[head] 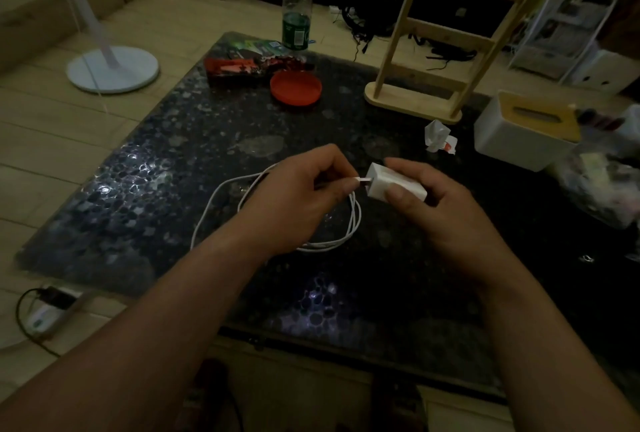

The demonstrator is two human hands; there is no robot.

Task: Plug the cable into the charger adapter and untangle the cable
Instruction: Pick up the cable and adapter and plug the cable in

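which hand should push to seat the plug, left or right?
Left, probably. The left hand pinches the cable plug right at the charger adapter port; the right hand only steadies the adapter.

You have two hands: left hand (294,203), right hand (446,220). One cable (214,199), one charger adapter (394,183), one bottle (296,5), one red lid (296,87), one tissue box (519,140), one wooden rack (446,33).
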